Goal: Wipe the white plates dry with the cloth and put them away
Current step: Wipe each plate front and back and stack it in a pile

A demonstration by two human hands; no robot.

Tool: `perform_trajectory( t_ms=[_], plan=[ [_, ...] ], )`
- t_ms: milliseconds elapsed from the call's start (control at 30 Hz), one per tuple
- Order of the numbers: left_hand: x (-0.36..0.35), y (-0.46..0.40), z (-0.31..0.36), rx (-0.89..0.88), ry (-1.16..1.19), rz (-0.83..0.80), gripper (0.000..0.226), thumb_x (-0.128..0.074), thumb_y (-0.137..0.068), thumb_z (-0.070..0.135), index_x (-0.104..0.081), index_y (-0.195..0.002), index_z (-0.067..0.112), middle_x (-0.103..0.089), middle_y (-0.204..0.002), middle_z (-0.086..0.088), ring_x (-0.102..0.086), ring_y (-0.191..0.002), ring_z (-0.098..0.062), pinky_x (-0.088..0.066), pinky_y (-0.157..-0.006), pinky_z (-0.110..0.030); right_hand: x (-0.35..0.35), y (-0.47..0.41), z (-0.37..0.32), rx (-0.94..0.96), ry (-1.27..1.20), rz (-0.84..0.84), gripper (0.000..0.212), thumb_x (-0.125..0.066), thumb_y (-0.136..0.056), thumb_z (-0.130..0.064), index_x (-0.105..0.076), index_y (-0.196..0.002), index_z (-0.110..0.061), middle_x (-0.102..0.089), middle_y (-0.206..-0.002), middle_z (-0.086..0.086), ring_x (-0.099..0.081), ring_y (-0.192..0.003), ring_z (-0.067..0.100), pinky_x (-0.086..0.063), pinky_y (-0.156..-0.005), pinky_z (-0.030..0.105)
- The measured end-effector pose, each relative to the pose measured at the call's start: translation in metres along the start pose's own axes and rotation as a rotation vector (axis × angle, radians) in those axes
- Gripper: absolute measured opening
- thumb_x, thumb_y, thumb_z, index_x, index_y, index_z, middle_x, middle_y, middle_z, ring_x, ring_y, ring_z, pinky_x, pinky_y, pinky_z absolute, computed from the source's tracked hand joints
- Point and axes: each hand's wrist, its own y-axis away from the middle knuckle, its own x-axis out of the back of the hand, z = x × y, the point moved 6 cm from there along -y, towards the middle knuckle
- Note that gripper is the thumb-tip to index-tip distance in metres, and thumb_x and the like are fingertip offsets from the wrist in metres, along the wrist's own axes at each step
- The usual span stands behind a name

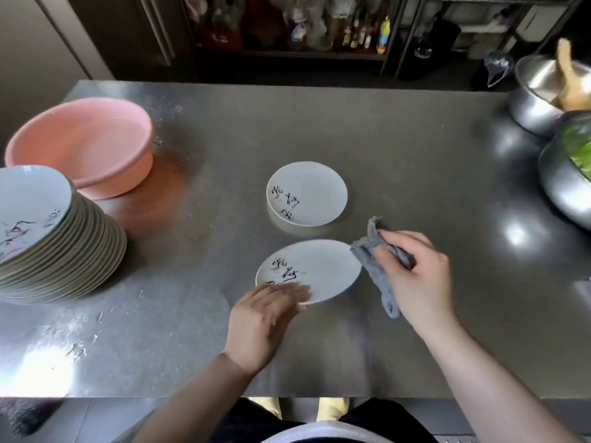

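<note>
A white plate [323, 266] with black brush writing is held just above the steel table, slightly tilted. My left hand [263, 318] grips its near-left rim, blurred, with fingers over the top. My right hand [415, 276] grips a grey cloth [377, 270] bunched at the plate's right edge. A second white plate [311, 193] of the same kind rests on the table just behind. A tall stack of matching plates [57, 247] stands at the left.
A pink plastic basin [86, 145] sits at the back left beside the stack. Steel bowls [540, 91] stand at the right edge, one holding greens [579, 151]. The steel table [415, 148] stretches between them; shelves of bottles [351, 30] lie beyond.
</note>
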Motion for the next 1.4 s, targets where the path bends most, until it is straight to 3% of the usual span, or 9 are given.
perform_trajectory(
  t_ms=[100, 200, 267, 500, 733, 900, 967, 1067, 1400],
  plan=[
    [0.026, -0.025, -0.017, 0.559, 0.363, 0.189, 0.028, -0.057, -0.09, 0.046, -0.07, -0.078, 0.025, -0.058, -0.062, 0.019, -0.05, -0.058, 0.0, -0.038, -0.055, -0.014, 0.019, -0.013, -0.017, 0.023, -0.091, 0.083, 0.028, -0.068, -0.082, 0.002, -0.071, -0.098, -0.021, -0.067, -0.1, -0.007, -0.064, -0.089, -0.003, -0.043, -0.081, 0.007],
    [0.035, -0.035, -0.038, 0.989, 0.844, 0.368, 0.027, -0.062, -0.093, 0.03, -0.072, -0.075, 0.013, -0.064, -0.066, 0.005, -0.053, -0.063, -0.011, -0.042, -0.059, -0.023, 0.02, -0.019, -0.031, 0.037, -0.117, 0.074, 0.028, -0.068, -0.083, 0.003, -0.071, -0.098, -0.02, -0.068, -0.101, -0.003, -0.065, -0.09, 0.0, -0.045, -0.083, 0.008],
    [0.032, -0.038, -0.036, 1.098, 1.095, 0.327, 0.027, -0.057, -0.096, 0.027, -0.073, -0.084, 0.01, -0.069, -0.077, -0.003, -0.06, -0.068, -0.016, -0.048, -0.061, -0.028, 0.017, -0.018, -0.04, 0.047, -0.139, 0.047, 0.028, -0.068, -0.082, 0.004, -0.072, -0.096, -0.021, -0.069, -0.101, -0.003, -0.065, -0.09, 0.0, -0.044, -0.081, 0.007],
    [0.045, -0.054, -0.016, 0.985, 1.358, 0.295, 0.036, -0.052, -0.096, 0.032, -0.073, -0.107, 0.005, -0.072, -0.094, -0.006, -0.067, -0.078, -0.013, -0.055, -0.062, -0.024, 0.02, -0.028, -0.087, 0.263, -0.043, -0.01, 0.025, -0.074, -0.078, -0.004, -0.074, -0.089, -0.027, -0.066, -0.095, -0.015, -0.063, -0.09, 0.002, -0.042, -0.08, 0.006],
    [0.071, -0.08, 0.023, 0.774, 1.348, 0.281, 0.037, -0.057, -0.087, 0.034, -0.072, -0.1, 0.002, -0.071, -0.094, -0.013, -0.065, -0.08, -0.017, -0.054, -0.067, -0.025, -0.006, -0.027, -0.128, 0.465, 0.184, 0.055, 0.024, -0.078, -0.078, -0.013, -0.075, -0.102, -0.016, -0.064, -0.1, -0.007, -0.063, -0.09, 0.013, -0.047, -0.081, 0.022],
    [0.097, -0.091, 0.045, 0.663, 1.402, 0.306, 0.038, -0.063, -0.081, 0.032, -0.074, -0.102, 0.003, -0.072, -0.104, -0.02, -0.068, -0.086, -0.023, -0.057, -0.07, -0.029, -0.017, 0.007, -0.161, 0.825, 0.154, -0.023, 0.019, -0.068, -0.086, -0.02, -0.075, -0.103, -0.016, -0.064, -0.102, -0.002, -0.056, -0.098, 0.015, -0.045, -0.089, 0.029],
    [0.109, -0.093, 0.051, 0.621, 1.39, 0.32, 0.033, -0.065, -0.082, 0.031, -0.074, -0.095, 0.003, -0.073, -0.094, -0.017, -0.067, -0.079, -0.022, -0.058, -0.064, -0.028, -0.004, 0.011, -0.164, 0.898, 0.165, -0.018, 0.02, -0.068, -0.085, -0.016, -0.075, -0.104, -0.016, -0.063, -0.106, -0.001, -0.054, -0.103, 0.016, -0.044, -0.092, 0.029],
    [0.121, -0.095, 0.061, 0.599, 1.295, 0.417, 0.027, -0.071, -0.074, 0.037, -0.071, -0.076, 0.009, -0.059, -0.072, -0.01, -0.05, -0.063, -0.015, -0.044, -0.055, -0.022, 0.01, -0.002, -0.171, 0.789, 0.156, 0.129, 0.021, -0.065, -0.086, -0.016, -0.074, -0.105, -0.014, -0.063, -0.108, 0.0, -0.054, -0.102, 0.015, -0.04, -0.094, 0.021],
    [0.148, -0.096, 0.096, 0.356, 0.871, 0.603, 0.013, -0.066, -0.082, 0.033, -0.075, -0.081, 0.024, -0.069, -0.068, 0.009, -0.058, -0.061, 0.001, -0.043, -0.056, -0.008, 0.03, -0.026, -0.196, 0.606, -0.152, 0.301, 0.018, -0.066, -0.085, -0.013, -0.067, -0.102, -0.019, -0.058, -0.1, -0.003, -0.057, -0.098, 0.002, -0.04, -0.09, 0.013]
  ],
)
